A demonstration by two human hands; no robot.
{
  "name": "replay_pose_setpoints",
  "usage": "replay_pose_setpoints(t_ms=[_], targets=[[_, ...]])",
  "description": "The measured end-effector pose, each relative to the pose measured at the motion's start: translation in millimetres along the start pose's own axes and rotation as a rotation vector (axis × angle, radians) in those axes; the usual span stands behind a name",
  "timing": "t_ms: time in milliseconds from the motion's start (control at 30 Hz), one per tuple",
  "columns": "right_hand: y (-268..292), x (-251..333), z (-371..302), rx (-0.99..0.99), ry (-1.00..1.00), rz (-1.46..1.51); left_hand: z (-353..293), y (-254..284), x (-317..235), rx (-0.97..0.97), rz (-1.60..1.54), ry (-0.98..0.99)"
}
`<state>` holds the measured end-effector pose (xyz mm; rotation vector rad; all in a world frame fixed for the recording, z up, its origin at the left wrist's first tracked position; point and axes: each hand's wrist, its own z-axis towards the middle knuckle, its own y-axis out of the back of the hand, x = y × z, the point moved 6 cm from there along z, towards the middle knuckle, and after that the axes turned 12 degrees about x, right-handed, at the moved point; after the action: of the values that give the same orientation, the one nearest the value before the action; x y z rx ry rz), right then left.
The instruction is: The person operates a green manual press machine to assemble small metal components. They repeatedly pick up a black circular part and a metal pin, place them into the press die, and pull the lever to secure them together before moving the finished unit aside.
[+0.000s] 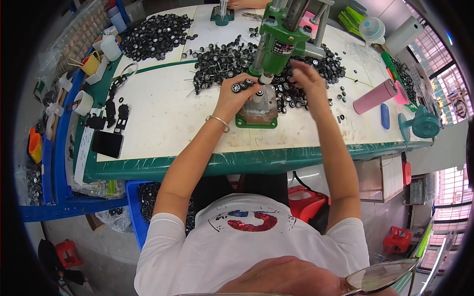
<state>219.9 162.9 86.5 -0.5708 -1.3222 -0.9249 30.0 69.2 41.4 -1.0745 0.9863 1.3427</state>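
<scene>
My left hand [232, 98] is closed around several small black toy wheels [243, 86] with silver hubs. It is right beside the green hand press [276, 44], its fingertips next to the press's ram and the small post on the metal base [257, 117] below. My right hand [311, 84] is raised on the press's other side, over loose black wheels. Its fingers are apart and nothing shows in them. Behind the press lies a pile of wheels on thin metal axles [217, 61].
A larger wheel heap [157, 35] lies at the back left. On the left are black plastic parts [122, 117] and a dark phone [107, 143]. To the right stand a pink tumbler [374, 97] and a green fan [423, 123]. Another person's hand [242, 4] is at the far edge.
</scene>
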Motion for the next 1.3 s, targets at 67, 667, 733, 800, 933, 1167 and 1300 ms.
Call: replay_pose_setpoints(t_ms=[67,667,733,800,933,1167,1300], targets=[[23,16,13,-0.068,-0.003,0.055,5,-3,2,0.01,0.001,-0.015],[34,166,134,-0.112,0.405,0.311,9,-4,3,0.053,-0.003,-0.085],[27,178,115,-0.222,0.452,0.245,8,-4,1,0.039,-0.021,-0.07],[25,187,97,-0.194,0.485,0.231,8,-6,-1,0.05,-0.015,-0.059],[16,198,75,-0.161,0.622,0.248,9,-8,1,0.043,-0.017,-0.078],[-4,204,10,-0.065,1.021,0.203,6,-9,6,0.055,-0.011,-0.067],[-5,195,-6,-0.199,1.028,0.309,7,-10,8,0.05,-0.051,-0.005]])
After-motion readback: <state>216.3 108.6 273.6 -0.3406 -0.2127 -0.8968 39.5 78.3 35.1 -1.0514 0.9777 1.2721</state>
